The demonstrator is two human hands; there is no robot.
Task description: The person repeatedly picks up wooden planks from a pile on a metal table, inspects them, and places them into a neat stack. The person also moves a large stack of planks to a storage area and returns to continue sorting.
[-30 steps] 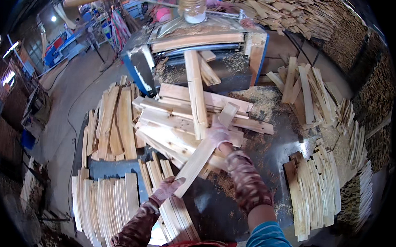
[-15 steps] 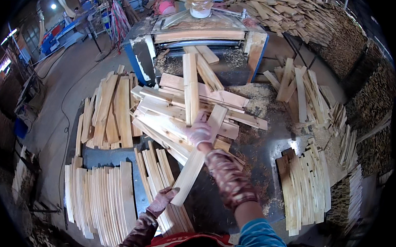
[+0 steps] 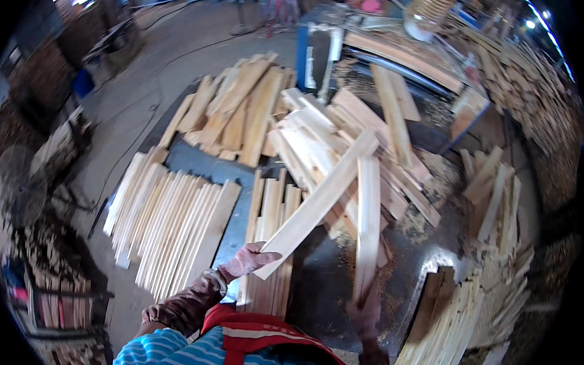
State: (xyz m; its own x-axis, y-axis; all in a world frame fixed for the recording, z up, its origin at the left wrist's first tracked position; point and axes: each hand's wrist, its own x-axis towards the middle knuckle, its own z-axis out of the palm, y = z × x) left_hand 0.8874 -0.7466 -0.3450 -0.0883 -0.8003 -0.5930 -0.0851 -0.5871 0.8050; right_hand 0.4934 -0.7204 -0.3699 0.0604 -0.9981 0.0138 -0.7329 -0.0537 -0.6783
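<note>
Pinching the near end of a long pale board [image 3: 318, 204] in the left grip [image 3: 251, 260], slanting it away to the right across a loose heap of boards [image 3: 308, 120]. Clutching, in the blurred right grip [image 3: 366, 313], the near end of a second board [image 3: 368, 219], pointing nearly straight away and ending just beside the first one's far tip. Below the left grip, a narrow bundle of boards [image 3: 270, 284] on the dark worktop [image 3: 316, 283]. Farther left, a neat row of boards [image 3: 184, 223]; beyond the heap, a blue-sided machine [image 3: 323, 52].
</note>
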